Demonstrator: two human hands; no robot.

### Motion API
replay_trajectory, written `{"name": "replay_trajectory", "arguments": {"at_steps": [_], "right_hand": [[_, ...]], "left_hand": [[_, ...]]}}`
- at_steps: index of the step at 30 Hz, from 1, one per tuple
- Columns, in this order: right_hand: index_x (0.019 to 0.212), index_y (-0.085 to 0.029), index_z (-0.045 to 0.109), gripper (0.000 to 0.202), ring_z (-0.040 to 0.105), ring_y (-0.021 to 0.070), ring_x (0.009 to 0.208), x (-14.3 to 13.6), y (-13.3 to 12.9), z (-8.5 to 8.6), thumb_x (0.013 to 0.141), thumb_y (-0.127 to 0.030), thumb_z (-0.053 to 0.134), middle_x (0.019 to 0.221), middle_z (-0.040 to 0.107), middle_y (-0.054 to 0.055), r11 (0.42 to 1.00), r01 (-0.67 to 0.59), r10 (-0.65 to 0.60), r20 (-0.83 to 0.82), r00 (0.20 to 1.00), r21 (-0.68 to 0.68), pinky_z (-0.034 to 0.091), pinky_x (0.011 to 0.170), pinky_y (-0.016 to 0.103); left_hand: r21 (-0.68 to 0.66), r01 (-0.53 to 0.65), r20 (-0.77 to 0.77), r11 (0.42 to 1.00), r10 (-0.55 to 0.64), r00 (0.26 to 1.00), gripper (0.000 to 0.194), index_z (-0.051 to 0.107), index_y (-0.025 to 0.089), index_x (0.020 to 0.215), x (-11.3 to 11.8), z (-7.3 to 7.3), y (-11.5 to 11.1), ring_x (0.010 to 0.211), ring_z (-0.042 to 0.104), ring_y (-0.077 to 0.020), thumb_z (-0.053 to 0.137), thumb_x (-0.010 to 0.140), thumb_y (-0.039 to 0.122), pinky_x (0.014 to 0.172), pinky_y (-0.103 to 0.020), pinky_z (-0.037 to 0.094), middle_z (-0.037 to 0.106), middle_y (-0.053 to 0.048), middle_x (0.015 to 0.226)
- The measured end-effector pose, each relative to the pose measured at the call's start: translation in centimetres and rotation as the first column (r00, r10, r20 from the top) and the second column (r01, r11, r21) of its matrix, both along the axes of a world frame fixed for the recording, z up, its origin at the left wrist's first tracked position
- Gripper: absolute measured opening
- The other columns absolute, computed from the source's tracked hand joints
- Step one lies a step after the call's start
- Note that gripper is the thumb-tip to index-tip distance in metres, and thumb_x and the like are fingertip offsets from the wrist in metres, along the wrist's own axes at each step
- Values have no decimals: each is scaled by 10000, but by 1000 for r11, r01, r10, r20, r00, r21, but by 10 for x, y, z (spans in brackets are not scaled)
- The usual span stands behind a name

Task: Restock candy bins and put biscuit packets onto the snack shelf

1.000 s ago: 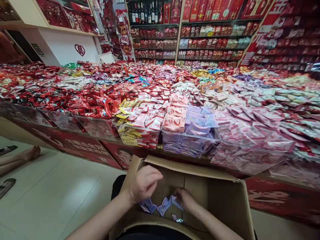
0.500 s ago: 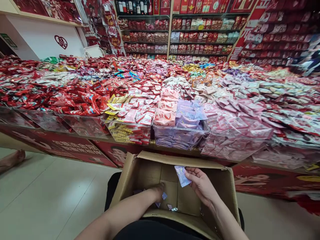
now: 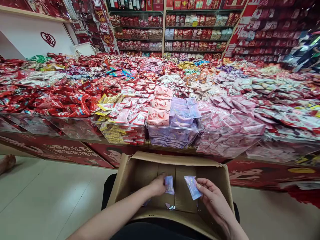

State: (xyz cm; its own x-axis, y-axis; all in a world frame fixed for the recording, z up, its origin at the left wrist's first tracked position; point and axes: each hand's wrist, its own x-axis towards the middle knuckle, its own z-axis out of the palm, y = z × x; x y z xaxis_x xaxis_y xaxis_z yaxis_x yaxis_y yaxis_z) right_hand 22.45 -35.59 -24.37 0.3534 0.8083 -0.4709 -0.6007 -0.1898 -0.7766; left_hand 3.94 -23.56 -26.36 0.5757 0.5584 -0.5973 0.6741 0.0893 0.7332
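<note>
Inside an open cardboard box on my lap, my left hand grips a small purple candy packet. My right hand pinches another purple candy packet by its right edge, over the box's right half. The two packets are apart, side by side. Silvery wrapper scraps lie on the box floor below them. Part of another purple packet shows under my left forearm. Just beyond the box, a clear bin holds stacked purple packets, with pink packets at its left.
A long display of wrapped sweets in clear bins spans the view behind the box. Shelves of red packages stand at the back. Someone's bare foot is on the tiled floor at left.
My left hand has risen from the box bottom with a purple packet now showing in it. My right hand's packet has moved slightly lower and right. The view has shifted a little.
</note>
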Motion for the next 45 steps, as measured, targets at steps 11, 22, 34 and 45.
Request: {"name": "replay_trajectory", "arguments": {"at_steps": [11, 22, 34, 45], "right_hand": [[740, -160, 637, 260, 547, 92, 596, -28, 5, -14, 537, -212, 792, 691, 637, 3, 986, -143, 132, -125, 983, -85, 437, 566, 202], [699, -182, 610, 216, 547, 99, 629, -37, 19, 4, 531, -107, 725, 688, 595, -11, 988, -153, 140, -456, 879, 7, 463, 584, 205], [676, -192, 585, 162, 497, 93, 601, -42, 30, 29, 539, -135, 652, 685, 563, -15, 963, -251, 270, -316, 909, 101, 391, 522, 203], [1044, -145, 590, 495, 561, 142, 666, -123, 70, -86, 550, -127, 580, 761, 617, 12, 459, -676, 879, 405, 251, -576, 373, 538, 221]], "left_hand": [[-674, 238, 708, 700, 518, 481, 685, 437, 354, 1241, -27, 120, -6, 570, 512, -51, 718, 633, 205, 561, -217, 382, 465, 53, 739], [-282, -297, 788, 912, 397, 471, 493, 474, 198, 1115, -21, 142, 4, 626, 519, -68, 698, 676, 222, 597, -209, 404, 544, 27, 739], [247, -552, 709, 796, 239, 663, 376, 440, 181, 1103, -24, 146, -1, 693, 555, -101, 578, 754, 184, 637, -218, 436, 563, 13, 740], [-339, -583, 835, 738, 522, 175, 179, 484, 164, 816, -58, 195, 23, 575, 569, -49, 611, 724, 78, 541, -142, 468, 581, 37, 657]]}}
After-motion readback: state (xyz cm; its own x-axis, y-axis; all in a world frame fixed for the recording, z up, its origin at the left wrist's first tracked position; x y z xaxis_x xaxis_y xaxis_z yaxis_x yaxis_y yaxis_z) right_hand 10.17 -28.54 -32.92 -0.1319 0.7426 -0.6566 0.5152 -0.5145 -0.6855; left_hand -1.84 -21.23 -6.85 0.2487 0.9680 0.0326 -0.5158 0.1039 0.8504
